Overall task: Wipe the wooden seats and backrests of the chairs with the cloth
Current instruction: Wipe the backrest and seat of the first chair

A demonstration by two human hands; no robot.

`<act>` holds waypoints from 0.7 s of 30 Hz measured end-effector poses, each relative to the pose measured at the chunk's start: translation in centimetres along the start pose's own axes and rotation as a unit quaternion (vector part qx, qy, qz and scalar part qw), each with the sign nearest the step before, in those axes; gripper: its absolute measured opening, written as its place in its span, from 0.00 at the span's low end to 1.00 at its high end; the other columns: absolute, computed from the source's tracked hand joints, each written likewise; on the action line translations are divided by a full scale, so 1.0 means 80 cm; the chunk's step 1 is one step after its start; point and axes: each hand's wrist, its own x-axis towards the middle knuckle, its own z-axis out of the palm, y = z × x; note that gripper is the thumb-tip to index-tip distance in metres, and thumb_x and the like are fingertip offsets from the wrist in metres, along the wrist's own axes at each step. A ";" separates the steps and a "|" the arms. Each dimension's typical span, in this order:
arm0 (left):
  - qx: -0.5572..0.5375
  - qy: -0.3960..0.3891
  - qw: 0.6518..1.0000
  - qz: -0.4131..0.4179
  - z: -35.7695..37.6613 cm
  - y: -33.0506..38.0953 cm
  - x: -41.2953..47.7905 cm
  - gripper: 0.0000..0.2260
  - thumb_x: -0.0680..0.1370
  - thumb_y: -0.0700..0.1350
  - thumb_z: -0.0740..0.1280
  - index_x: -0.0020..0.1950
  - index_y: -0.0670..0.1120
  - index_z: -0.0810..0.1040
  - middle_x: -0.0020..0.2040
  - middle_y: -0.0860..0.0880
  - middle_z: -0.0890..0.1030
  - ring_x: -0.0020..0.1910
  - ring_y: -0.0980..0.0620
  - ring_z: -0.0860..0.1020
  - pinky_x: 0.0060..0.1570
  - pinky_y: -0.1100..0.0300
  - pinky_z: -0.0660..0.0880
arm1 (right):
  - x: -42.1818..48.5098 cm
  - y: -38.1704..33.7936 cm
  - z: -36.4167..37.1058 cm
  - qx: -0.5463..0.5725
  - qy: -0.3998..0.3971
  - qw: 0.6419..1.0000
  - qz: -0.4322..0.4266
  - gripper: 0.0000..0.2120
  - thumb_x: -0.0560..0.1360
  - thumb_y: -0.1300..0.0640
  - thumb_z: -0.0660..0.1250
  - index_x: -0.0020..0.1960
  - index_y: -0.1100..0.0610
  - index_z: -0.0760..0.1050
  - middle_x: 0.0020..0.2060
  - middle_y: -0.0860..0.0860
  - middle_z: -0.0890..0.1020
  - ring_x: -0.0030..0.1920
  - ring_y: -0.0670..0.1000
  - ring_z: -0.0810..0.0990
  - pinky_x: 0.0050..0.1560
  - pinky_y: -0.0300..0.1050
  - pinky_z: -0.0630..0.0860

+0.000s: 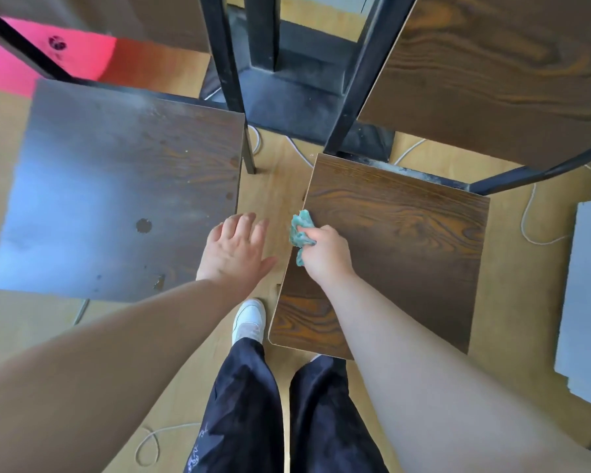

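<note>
Right hand [325, 250]: fingers clench the cloth [301, 230], bunched, at the seat [406, 254] edge; most of the board lies right of the fingers. Left hand [234, 249]: fingers spread, empty. Advise flattening the cloth, overlapping strokes rightward along the grain

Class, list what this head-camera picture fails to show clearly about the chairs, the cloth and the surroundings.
Cloth: head view, mostly bunched inside the right hand; its full size is hidden.
Right chair's backrest: cut off by the top and right edges.
Left seat: glare washes out its left side, so cleanliness there is unclear.
Grey panel: cut off by the right edge.
</note>
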 end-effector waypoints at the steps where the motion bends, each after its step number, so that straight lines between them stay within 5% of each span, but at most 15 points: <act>1: -0.001 0.000 1.000 -0.001 0.000 -0.002 -0.002 0.32 0.79 0.63 0.57 0.77 0.49 0.55 0.75 0.47 0.60 0.73 0.45 0.59 0.69 0.50 0.60 | -0.004 -0.005 0.007 -0.002 -0.001 1.000 -0.004 0.21 0.76 0.64 0.60 0.66 0.50 0.77 0.54 0.53 0.74 0.54 0.56 0.75 0.50 0.40 0.71; 6: 0.015 -0.006 1.000 -0.001 -0.001 -0.002 -0.010 0.33 0.79 0.65 0.56 0.77 0.49 0.54 0.75 0.47 0.60 0.73 0.45 0.59 0.69 0.51 0.61 | -0.021 0.005 0.010 0.042 0.016 0.999 0.001 0.21 0.77 0.64 0.58 0.65 0.49 0.77 0.53 0.49 0.75 0.49 0.49 0.74 0.47 0.36 0.68; 9: 0.033 -0.012 0.999 0.023 -0.005 0.016 -0.015 0.32 0.79 0.65 0.56 0.77 0.49 0.54 0.75 0.47 0.60 0.73 0.45 0.59 0.69 0.51 0.61 | -0.042 0.042 -0.026 0.094 0.061 0.993 0.025 0.17 0.79 0.62 0.60 0.65 0.50 0.77 0.53 0.47 0.76 0.51 0.47 0.77 0.48 0.36 0.74; 18: 0.051 -0.033 0.994 0.090 -0.002 0.130 -0.011 0.32 0.79 0.63 0.56 0.78 0.48 0.54 0.72 0.46 0.63 0.70 0.44 0.63 0.66 0.50 0.64 | -0.109 0.234 -0.153 0.119 0.173 0.959 0.191 0.19 0.76 0.62 0.60 0.62 0.47 0.79 0.53 0.47 0.79 0.49 0.50 0.80 0.47 0.42 0.78; 21: 0.060 -0.034 0.990 0.123 -0.002 0.171 -0.010 0.32 0.79 0.63 0.55 0.78 0.48 0.52 0.73 0.46 0.61 0.71 0.44 0.62 0.68 0.50 0.63 | -0.128 0.286 -0.168 0.123 0.182 0.947 0.237 0.21 0.75 0.63 0.59 0.62 0.47 0.79 0.53 0.48 0.83 0.46 0.50 0.81 0.38 0.35 0.73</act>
